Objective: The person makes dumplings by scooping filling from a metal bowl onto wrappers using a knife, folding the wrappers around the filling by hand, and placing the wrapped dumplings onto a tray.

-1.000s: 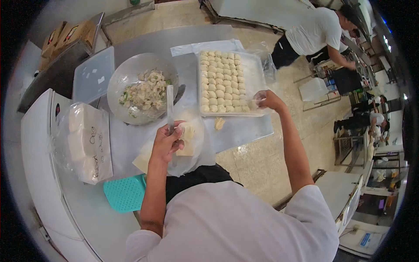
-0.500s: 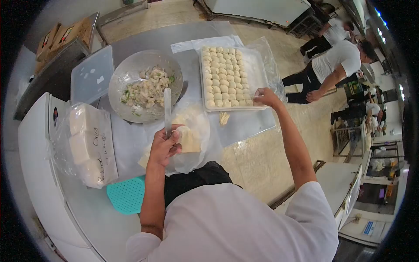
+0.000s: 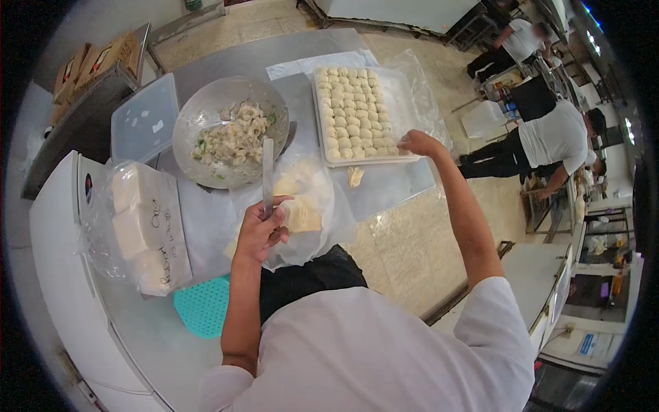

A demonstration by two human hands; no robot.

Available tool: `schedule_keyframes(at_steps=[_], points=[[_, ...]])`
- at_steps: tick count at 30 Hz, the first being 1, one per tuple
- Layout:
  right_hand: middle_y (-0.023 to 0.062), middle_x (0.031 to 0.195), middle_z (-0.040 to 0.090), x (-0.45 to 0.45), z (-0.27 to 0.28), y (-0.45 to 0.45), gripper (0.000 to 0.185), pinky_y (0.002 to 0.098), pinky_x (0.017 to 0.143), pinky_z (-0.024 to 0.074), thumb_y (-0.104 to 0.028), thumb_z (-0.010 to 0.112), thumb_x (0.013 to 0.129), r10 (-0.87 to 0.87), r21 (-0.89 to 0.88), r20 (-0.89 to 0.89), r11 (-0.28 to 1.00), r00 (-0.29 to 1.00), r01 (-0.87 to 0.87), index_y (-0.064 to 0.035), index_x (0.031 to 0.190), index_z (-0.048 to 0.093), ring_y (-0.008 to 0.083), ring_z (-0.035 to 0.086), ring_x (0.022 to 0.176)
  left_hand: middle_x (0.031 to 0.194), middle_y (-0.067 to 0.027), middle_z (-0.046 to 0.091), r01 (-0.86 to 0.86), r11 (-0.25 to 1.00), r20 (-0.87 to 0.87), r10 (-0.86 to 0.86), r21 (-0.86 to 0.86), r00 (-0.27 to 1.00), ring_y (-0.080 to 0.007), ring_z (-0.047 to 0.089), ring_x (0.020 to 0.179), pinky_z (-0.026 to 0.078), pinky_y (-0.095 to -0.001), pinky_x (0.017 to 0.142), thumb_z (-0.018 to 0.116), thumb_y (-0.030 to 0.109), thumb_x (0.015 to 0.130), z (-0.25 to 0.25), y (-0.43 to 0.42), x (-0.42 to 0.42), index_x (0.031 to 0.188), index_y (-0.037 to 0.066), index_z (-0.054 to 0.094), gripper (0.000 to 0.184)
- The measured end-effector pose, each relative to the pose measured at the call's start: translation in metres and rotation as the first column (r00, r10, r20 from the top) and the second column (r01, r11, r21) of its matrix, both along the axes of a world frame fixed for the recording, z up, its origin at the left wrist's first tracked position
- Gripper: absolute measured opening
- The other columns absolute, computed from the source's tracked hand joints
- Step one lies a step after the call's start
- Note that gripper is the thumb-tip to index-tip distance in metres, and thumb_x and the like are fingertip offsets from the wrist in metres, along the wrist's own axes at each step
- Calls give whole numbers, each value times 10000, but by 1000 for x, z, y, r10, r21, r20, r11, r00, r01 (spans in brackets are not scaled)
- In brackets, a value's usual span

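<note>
My left hand (image 3: pixel 259 230) grips a flat metal spatula (image 3: pixel 268 172), its blade upright towards the bowl. Beside those fingers, pale yellow wrappers (image 3: pixel 304 216) lie on clear plastic. My right hand (image 3: pixel 420 143) reaches to the near right corner of a white tray (image 3: pixel 405 103), its fingers pinched at the end of the nearest row; whatever they hold is too small to tell. Rows of pale dumplings (image 3: pixel 353 113) fill the tray's left part. A metal bowl (image 3: pixel 185 137) holds a chunky filling (image 3: pixel 233 134) with green bits. One loose yellowish scrap (image 3: pixel 355 176) lies below the tray.
Bagged stacks of wrappers (image 3: pixel 147 226) with handwriting lie at the left, near a clear lid (image 3: pixel 144 117) and a turquoise perforated stool (image 3: pixel 202 305). Cardboard boxes (image 3: pixel 106 62) stand at the upper left. Two people (image 3: pixel 552 137) (image 3: pixel 522 42) stand at the right, apart from my hands.
My right hand has stayed at the tray's near right corner while the view shifted slightly. The nearer person at the right has moved farther right and down. My left hand still holds the spatula.
</note>
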State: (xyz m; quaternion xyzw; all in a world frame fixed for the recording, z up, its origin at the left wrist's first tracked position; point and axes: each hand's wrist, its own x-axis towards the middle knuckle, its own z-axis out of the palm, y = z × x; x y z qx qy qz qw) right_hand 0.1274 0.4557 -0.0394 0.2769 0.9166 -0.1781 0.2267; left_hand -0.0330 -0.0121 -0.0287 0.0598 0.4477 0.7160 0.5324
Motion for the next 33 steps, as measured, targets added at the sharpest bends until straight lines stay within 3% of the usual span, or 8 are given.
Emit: schedule_keyframes(at_steps=[7, 10, 12, 15, 19, 23, 25, 33], points=[[199, 805, 683, 7, -13, -9, 303, 436, 747, 506, -324, 698, 771, -10, 241, -308, 967, 951, 88, -53, 902, 733, 361, 650, 800, 648, 16, 576, 6, 1000, -27, -7, -17, 1000, -99, 567, 437, 310, -194, 334, 697, 202, 891, 2, -6, 1, 1168, -3, 615, 355], [190, 824, 692, 6, -22, 0, 275, 427, 743, 510, -295, 702, 774, 425, 423, -187, 848, 885, -318, -46, 889, 731, 354, 656, 799, 619, 22, 553, 11, 1000, -31, -12, -26, 999, -98, 570, 439, 309, -196, 337, 692, 199, 895, 5, -2, 3, 1174, 0, 616, 351], [168, 882, 702, -6, 2, -16, 225, 422, 745, 515, -241, 691, 790, -130, 151, -30, 979, 991, 133, -72, 930, 743, 340, 658, 822, 604, 28, 541, 23, 1000, -23, -23, -6, 999, -95, 569, 440, 305, -196, 340, 683, 193, 902, -3, -1, 4, 1176, 3, 617, 339], [175, 947, 704, -2, 16, -20, 231, 407, 769, 520, -208, 660, 823, -60, 49, 7, 997, 998, 59, -70, 991, 738, 329, 668, 848, 748, -23, 640, 61, 998, -33, -60, 29, 998, -88, 550, 447, 333, -182, 346, 703, 229, 884, -8, 0, 4, 1175, 15, 612, 373], [178, 998, 706, 0, 43, -39, 277, 383, 793, 524, -172, 644, 847, 33, 88, -63, 996, 997, -28, -48, 1087, 705, 311, 682, 857, 614, 30, 534, 55, 998, -49, -56, -16, 997, -93, 569, 442, 300, -194, 345, 656, 171, 918, -5, 13, 6, 1169, 4, 618, 304], [170, 945, 717, -7, 75, -126, 344, 361, 793, 533, -187, 690, 835, -153, -81, -529, 988, 834, 130, -17, 1134, 676, 262, 693, 850, 676, 18, 556, 26, 1000, -53, -27, -9, 998, -96, 574, 458, 295, -190, 346, 651, 185, 922, 1, 32, 10, 1184, 5, 596, 323], [74, 934, 704, -11, 82, -178, 360, 293, 771, 529, -125, 740, 812, -441, -652, -407, 753, 800, 83, 10, 1137, 663, 134, 633, 830, 760, -18, 613, 51, 999, -49, -50, 9, 998, -104, 587, 482, 300, -192, 350, 649, 206, 923, 5, 43, 9, 1171, -6, 580, 333], [83, 983, 693, -22, 53, -244, 414, 279, 786, 524, -74, 806, 734, -571, -670, -526, 735, 630, 106, 27, 1108, 659, 146, 639, 881, 808, -46, 643, -39, 999, -218, 43, 22, 975, -109, 608, 536, 347, -202, 389, 650, 185, 918, 14, 89, 27, 1100, 10, 581, 261]])
